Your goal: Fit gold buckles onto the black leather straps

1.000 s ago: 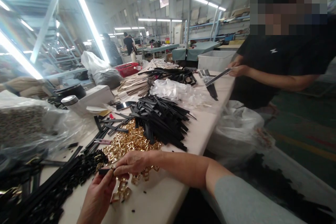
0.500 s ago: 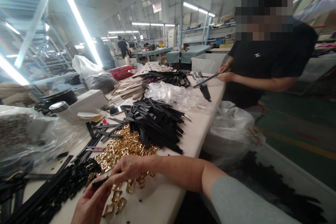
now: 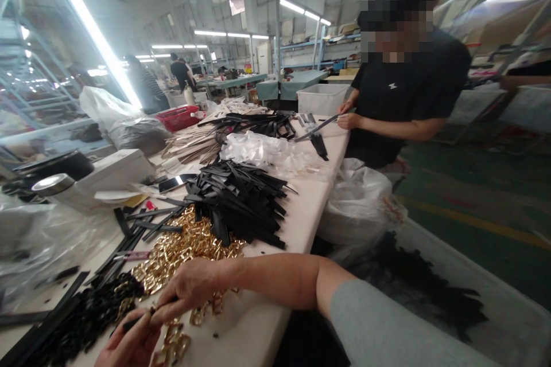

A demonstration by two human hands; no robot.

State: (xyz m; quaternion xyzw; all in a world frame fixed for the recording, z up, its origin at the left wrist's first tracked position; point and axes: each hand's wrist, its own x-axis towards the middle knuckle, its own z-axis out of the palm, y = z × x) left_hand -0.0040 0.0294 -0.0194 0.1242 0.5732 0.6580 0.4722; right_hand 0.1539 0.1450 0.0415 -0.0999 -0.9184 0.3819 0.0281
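My right hand (image 3: pixel 189 289) reaches across the table's near edge, its fingers pinched on the end of a short black strap piece (image 3: pixel 131 324). My left hand (image 3: pixel 129 347) sits at the bottom edge, curled round the same strap piece from below. Both hands hover over a heap of gold metal buckles (image 3: pixel 181 249). Beyond the buckles lies a pile of black straps (image 3: pixel 236 200). Left of my hands lies a heap of small black pieces (image 3: pixel 81 321).
A person in a black shirt (image 3: pixel 400 97) stands at the table's far right, holding a long strap (image 3: pixel 314 127). Clear plastic bags (image 3: pixel 267 152), tan strips (image 3: pixel 193 143), a white box (image 3: pixel 107 175) and a phone (image 3: pixel 172 183) crowd the white table (image 3: pixel 267 321). A full white bag (image 3: pixel 357 200) sits beside it.
The view has swung right and tipped, so my hands sit lower and further left in frame. They keep working the black strap piece over the buckles. The other person still handles a strap.
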